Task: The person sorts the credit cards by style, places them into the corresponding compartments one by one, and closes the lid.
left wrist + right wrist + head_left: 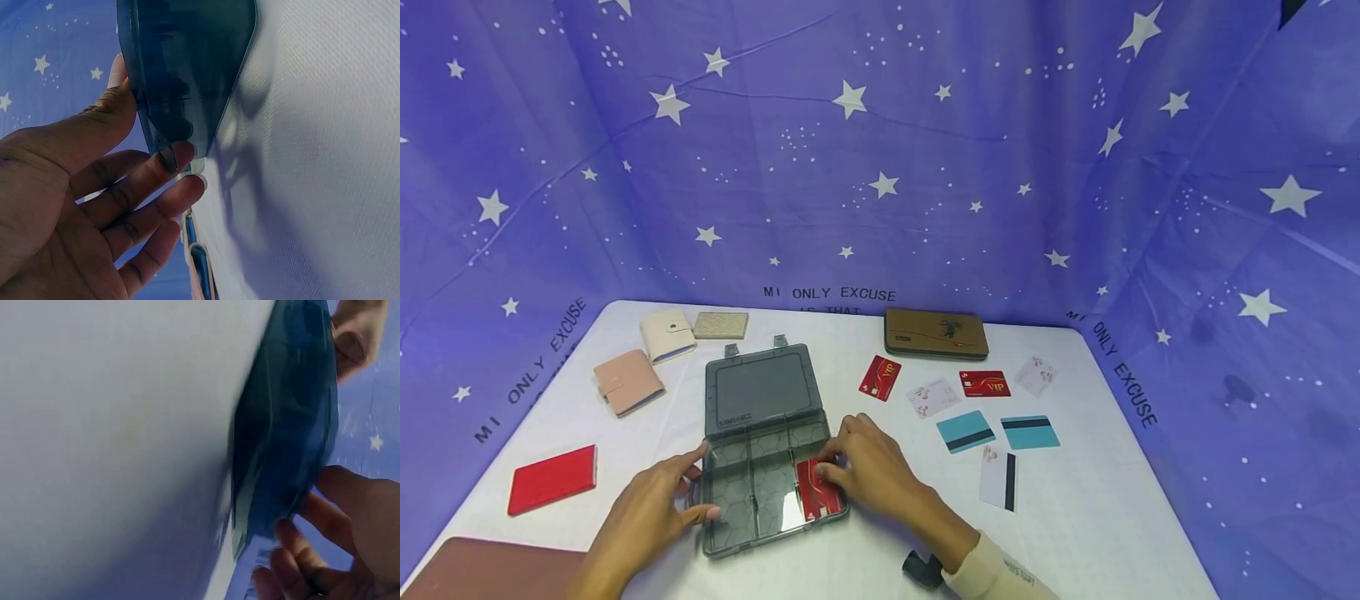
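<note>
A grey translucent divided box (730,500) lies on the table with its lid (763,387) folded back. At its left side my left hand (643,504) grips the wall, thumb over the rim; in the left wrist view the fingers curl around the edge of the dark box (187,69). My right hand (880,471) pinches a red card (816,496) that lies inside the right front compartment. Its fingers partly cover the card. From the right wrist view, the box wall (287,425) hides the card, with the right hand (337,544) at the rim.
Right of the box lie red VIP cards (985,383), blue striped cards (966,432) and white cards (997,479). A brown wallet (936,333) is behind them. To the left are a pink card holder (628,381), a cream one (667,333) and a red case (552,480).
</note>
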`<act>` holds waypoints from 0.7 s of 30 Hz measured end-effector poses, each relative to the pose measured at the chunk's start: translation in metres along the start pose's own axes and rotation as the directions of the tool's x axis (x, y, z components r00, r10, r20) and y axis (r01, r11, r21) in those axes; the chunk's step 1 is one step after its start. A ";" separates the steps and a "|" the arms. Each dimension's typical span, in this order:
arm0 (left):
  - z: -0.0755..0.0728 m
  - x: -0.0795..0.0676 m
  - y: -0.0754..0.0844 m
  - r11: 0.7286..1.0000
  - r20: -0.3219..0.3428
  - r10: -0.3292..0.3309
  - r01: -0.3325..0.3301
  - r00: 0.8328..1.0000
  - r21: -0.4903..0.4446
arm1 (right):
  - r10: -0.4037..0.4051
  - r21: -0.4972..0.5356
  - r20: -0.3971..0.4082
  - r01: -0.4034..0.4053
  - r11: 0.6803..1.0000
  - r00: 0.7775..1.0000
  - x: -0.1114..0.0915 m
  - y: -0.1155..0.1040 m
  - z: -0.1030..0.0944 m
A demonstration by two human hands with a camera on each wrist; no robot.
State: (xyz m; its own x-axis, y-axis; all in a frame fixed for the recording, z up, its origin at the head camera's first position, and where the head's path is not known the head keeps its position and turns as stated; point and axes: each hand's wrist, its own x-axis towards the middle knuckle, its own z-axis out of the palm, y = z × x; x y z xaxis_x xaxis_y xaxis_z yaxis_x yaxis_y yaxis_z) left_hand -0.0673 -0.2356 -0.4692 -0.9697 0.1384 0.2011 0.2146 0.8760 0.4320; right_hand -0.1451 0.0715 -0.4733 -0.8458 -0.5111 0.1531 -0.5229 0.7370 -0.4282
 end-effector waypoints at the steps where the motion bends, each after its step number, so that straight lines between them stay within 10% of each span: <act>1: 0.000 0.000 0.000 1.000 0.003 -0.003 0.003 1.000 -0.001 | 0.008 0.033 -0.015 -0.007 0.999 1.000 0.002 0.003 -0.001; 9: 0.000 -0.001 0.000 1.000 0.010 -0.023 0.023 1.000 -0.008 | 0.175 0.258 -0.116 -0.140 0.956 0.978 0.031 0.053 -0.019; 21: 0.000 0.000 0.001 0.999 0.024 -0.045 0.045 0.999 -0.017 | 0.498 0.027 -0.083 -0.497 0.867 0.863 0.058 0.107 -0.029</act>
State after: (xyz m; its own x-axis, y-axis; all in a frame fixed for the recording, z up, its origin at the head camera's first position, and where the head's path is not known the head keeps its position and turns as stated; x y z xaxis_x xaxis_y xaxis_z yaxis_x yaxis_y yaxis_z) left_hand -0.0671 -0.2348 -0.4693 -0.9809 0.1098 0.1603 0.1722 0.8734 0.4556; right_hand -0.2536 0.1336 -0.4841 -0.9993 -0.0378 -0.0070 -0.0300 0.8814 -0.4714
